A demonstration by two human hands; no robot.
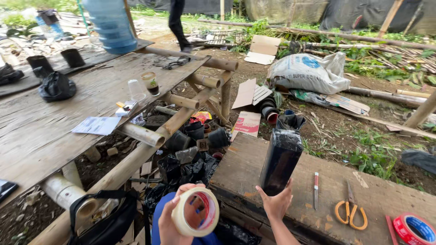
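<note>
Left hand (170,222): gripping a roll of beige tape (196,212), off the worktop's (290,213) near-left corner.
Right hand (275,203): clasping the upright black-wrapped package (281,159), standing near the worktop's front edge.
Nearby: orange scissors (350,213) lying rightward.

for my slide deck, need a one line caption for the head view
Left hand holds a masking tape roll while right hand steadies a black plastic-wrapped bundle on a wooden board.

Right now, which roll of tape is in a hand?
The pale beige tape roll, gripped by the left hand. The other roll, the red tape roll, lies untouched on the wooden board beside the orange-handled scissors.
</note>
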